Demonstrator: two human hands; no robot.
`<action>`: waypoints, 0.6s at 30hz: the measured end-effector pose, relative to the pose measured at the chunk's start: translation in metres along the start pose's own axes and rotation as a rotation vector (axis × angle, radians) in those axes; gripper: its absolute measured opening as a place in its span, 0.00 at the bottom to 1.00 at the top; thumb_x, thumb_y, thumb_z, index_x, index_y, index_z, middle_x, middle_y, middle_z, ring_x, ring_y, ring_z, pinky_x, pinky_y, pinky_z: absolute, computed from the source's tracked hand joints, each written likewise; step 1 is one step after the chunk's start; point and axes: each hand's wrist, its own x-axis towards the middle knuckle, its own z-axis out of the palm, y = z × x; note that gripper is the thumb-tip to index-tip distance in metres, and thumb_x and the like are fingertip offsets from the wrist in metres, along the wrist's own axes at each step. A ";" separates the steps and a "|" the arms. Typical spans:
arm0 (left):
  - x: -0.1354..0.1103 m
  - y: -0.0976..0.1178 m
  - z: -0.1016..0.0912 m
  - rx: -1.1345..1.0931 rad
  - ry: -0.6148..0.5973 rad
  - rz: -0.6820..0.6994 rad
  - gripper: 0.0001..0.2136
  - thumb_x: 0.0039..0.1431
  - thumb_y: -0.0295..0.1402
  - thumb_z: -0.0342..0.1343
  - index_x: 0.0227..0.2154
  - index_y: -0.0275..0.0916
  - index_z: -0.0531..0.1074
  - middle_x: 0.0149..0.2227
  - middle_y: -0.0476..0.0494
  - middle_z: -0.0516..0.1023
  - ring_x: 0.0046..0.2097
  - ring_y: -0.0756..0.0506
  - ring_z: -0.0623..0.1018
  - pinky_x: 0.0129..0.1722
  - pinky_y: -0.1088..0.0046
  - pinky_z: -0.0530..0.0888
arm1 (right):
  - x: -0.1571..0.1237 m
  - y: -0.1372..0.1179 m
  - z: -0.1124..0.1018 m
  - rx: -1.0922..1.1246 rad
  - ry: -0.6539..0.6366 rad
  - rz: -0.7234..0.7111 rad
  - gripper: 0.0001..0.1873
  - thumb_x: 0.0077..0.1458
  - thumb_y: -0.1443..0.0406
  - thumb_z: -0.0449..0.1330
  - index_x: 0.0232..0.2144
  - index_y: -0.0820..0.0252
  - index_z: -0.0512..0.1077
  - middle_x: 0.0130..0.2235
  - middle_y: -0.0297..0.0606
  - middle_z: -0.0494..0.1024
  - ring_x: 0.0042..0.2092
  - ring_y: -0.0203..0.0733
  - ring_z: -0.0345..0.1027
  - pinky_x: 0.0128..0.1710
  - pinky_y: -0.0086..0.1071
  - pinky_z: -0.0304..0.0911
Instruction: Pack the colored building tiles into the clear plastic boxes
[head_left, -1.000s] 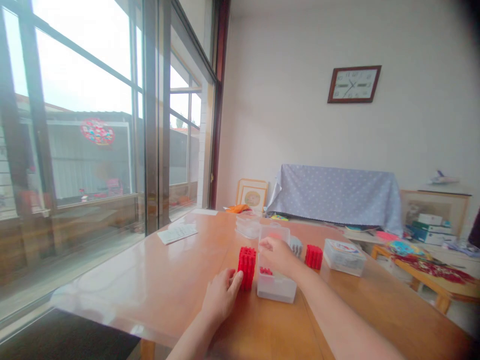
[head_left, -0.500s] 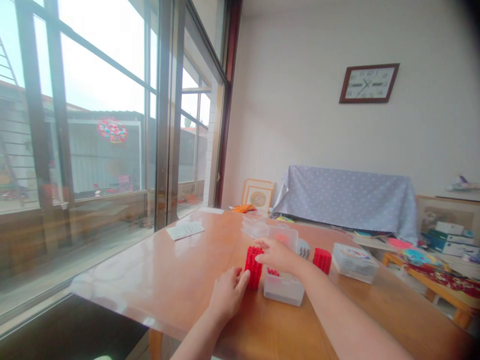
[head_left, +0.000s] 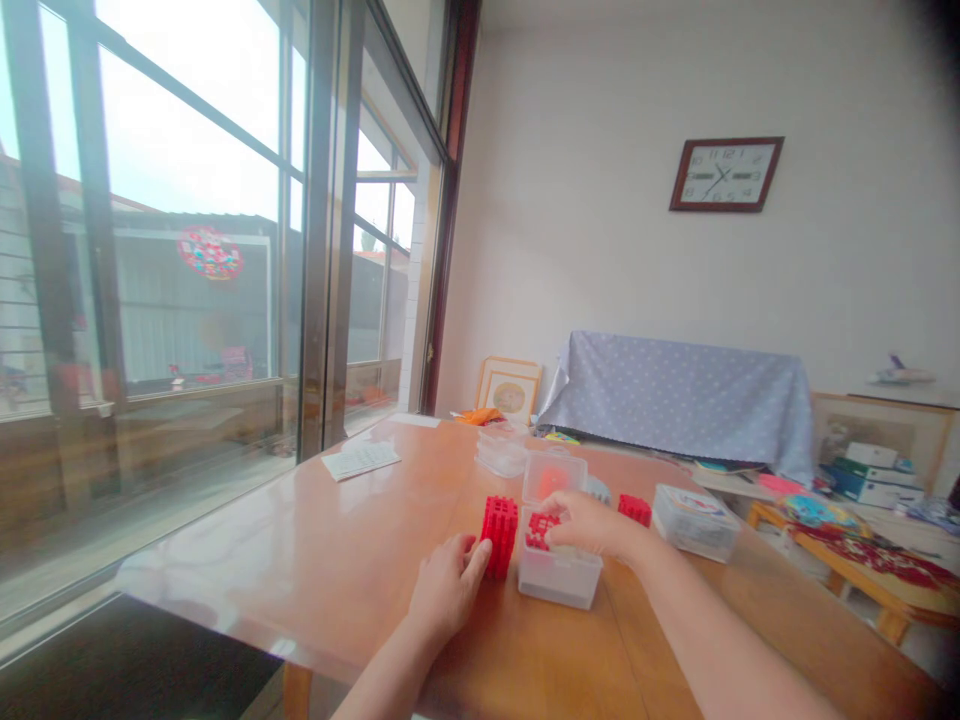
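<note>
Likely transfer: right hand point(head_left: 583, 522) pinches red lattice piece point(head_left: 538, 531) at box point(head_left: 556, 587); left hand point(head_left: 447, 583) touches stack point(head_left: 500, 538), clamping unclear. Next move needs clearance.

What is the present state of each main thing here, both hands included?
Near red stack, upright.
Far red stack, partly hidden by the right arm.
Middle box, open, lid raised.
Right box, closed.
Paper, apparently folded.
Blue cloth, draped.
Clock, hung on the wall.
Left hand, thumb against the near red stack; grip unclear.
Right hand, fingertips at a red piece at the middle box; grip unclear.
</note>
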 end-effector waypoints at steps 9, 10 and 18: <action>0.002 -0.003 0.003 -0.018 0.015 -0.014 0.26 0.67 0.53 0.41 0.44 0.42 0.78 0.45 0.40 0.83 0.50 0.38 0.79 0.50 0.68 0.69 | 0.005 0.008 0.018 -0.043 -0.006 0.069 0.23 0.42 0.66 0.66 0.45 0.60 0.77 0.41 0.39 0.81 0.39 0.43 0.73 0.33 0.28 0.62; 0.002 -0.003 0.003 -0.020 0.016 -0.014 0.26 0.67 0.53 0.41 0.44 0.42 0.78 0.45 0.40 0.83 0.50 0.38 0.79 0.49 0.68 0.68 | 0.004 0.009 0.019 -0.042 0.001 0.064 0.22 0.44 0.66 0.65 0.45 0.60 0.76 0.42 0.39 0.81 0.39 0.42 0.73 0.33 0.27 0.61; 0.003 -0.006 0.005 -0.011 0.020 0.031 0.27 0.67 0.54 0.39 0.42 0.43 0.78 0.44 0.41 0.83 0.48 0.39 0.79 0.47 0.69 0.69 | 0.004 0.011 0.027 -0.078 -0.015 -0.034 0.12 0.58 0.65 0.53 0.25 0.61 0.71 0.28 0.34 0.76 0.30 0.36 0.65 0.30 0.27 0.54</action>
